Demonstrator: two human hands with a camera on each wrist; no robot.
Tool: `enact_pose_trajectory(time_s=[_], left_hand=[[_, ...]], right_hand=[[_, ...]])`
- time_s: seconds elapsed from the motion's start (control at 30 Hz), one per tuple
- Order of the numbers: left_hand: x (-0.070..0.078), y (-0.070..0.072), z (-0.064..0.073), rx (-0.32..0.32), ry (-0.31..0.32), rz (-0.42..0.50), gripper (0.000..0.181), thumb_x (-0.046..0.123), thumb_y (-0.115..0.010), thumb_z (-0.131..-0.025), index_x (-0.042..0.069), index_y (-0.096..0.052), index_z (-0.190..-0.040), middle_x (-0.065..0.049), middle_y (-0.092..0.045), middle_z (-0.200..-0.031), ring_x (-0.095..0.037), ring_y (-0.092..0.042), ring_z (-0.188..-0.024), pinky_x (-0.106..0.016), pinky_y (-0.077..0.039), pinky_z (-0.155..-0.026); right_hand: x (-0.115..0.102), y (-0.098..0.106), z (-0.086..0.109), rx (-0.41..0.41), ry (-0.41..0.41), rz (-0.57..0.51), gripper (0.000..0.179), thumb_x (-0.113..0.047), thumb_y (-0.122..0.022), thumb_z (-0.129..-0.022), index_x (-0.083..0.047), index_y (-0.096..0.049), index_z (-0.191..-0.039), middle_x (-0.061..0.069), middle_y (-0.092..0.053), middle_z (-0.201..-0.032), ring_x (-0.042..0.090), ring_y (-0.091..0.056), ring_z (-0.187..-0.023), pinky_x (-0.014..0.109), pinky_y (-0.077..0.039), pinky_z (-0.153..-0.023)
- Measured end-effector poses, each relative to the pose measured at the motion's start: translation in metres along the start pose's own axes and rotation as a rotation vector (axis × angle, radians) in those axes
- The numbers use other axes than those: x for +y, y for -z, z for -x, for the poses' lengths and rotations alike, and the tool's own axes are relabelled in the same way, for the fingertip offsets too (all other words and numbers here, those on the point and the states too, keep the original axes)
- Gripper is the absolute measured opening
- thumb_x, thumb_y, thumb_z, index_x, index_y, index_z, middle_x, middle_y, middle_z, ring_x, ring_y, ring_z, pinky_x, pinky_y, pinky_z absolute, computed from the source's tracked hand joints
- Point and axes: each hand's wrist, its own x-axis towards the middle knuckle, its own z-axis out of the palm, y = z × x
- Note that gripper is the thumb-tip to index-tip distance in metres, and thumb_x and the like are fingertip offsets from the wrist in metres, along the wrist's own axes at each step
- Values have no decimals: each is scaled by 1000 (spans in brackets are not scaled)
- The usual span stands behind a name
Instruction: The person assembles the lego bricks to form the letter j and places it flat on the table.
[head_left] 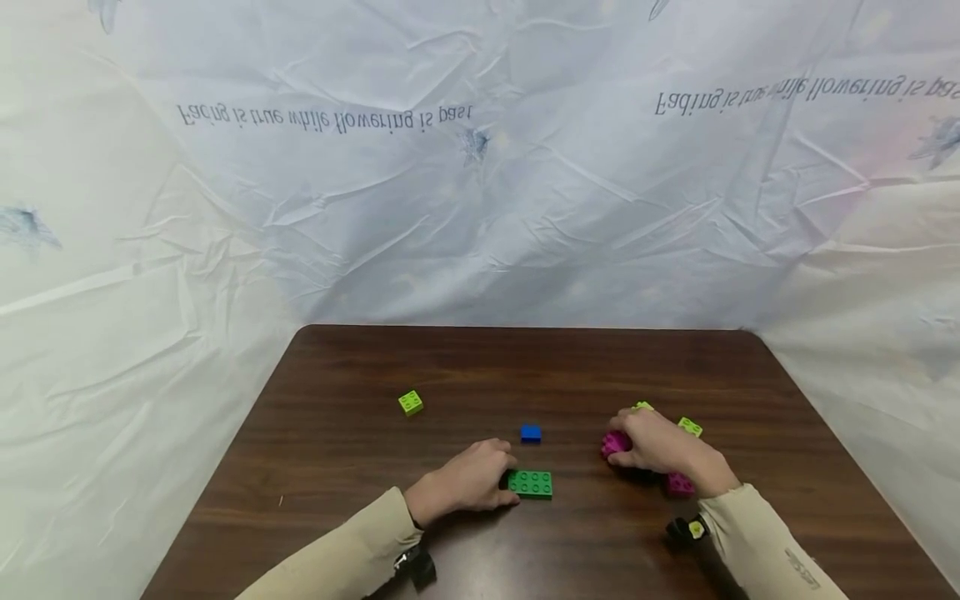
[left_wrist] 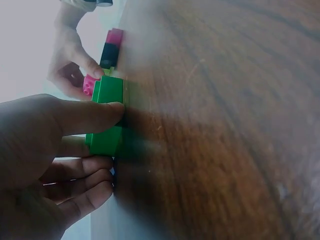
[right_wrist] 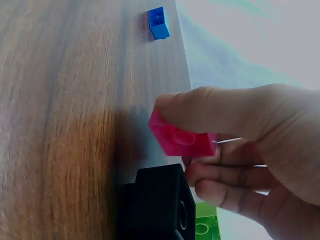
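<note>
My left hand (head_left: 472, 477) grips one end of a long green brick (head_left: 531, 484) lying studs-up on the table. In the left wrist view the thumb presses the near side of the green brick (left_wrist: 107, 92), with the fingers beyond it. To the right, my right hand (head_left: 656, 442) pinches a magenta brick (head_left: 615, 444) between thumb and fingers. The right wrist view shows this magenta brick (right_wrist: 182, 142) tilted, its hollow underside facing the camera. Close to those fingers stands a black brick (right_wrist: 160, 200), which the hand mostly hides in the head view.
A small blue brick (head_left: 530, 433) lies between the hands, farther back. One lime brick (head_left: 410, 402) sits at the back left. Around the right hand are another lime brick (head_left: 690, 427), a partly hidden lime one (head_left: 642, 406) and a second magenta brick (head_left: 680, 485). White sheeting surrounds the brown table (head_left: 337, 367).
</note>
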Motion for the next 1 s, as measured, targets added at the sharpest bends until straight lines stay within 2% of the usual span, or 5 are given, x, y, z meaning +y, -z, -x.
enact_pose_trajectory(time_s=[0.1, 0.4, 0.7, 0.8, 1.0], left_hand=[[-1, -1, -1, -1, -1, 5, 31, 43, -78, -80, 15, -72, -94, 8, -54, -83, -4, -47, -74, -21, -44, -66], [-2, 1, -3, -5, 18, 10, 32, 43, -78, -80, 15, -72, -96, 7, -55, -85, -5, -51, -78, -21, -47, -69], [0, 2, -3, -14, 28, 15, 36, 43, -77, -81, 13, -73, -101, 3, -62, -94, -9, -59, -89, -24, -50, -77], [1, 2, -3, -20, 27, 24, 34, 43, -77, -81, 14, -73, -99, 4, -62, -91, -8, -58, -86, -23, -49, -75], [0, 2, -3, -30, 13, 30, 31, 42, -78, -81, 16, -73, -96, 8, -53, -80, -3, -47, -73, -19, -42, -64]], right_hand=[[-2, -1, 1, 29, -5, -11, 37, -29, -78, -82, -4, -69, -108, 4, -66, -99, 16, -63, -87, 34, -53, -71], [-13, -1, -1, 92, 33, -115, 33, -24, -77, -82, -7, -68, -110, -2, -63, -100, 4, -56, -80, 23, -48, -64], [-23, -9, -8, 183, 82, -195, 31, -24, -78, -82, -13, -66, -107, -5, -66, -99, 2, -57, -81, 25, -51, -66], [-27, -13, -11, 201, 94, -231, 30, -26, -78, -82, -16, -66, -108, -7, -66, -99, 1, -58, -83, 27, -52, -69], [-33, -18, -14, 201, 82, -301, 31, -31, -76, -85, -19, -65, -111, -10, -65, -102, 1, -60, -88, 30, -54, -74]])
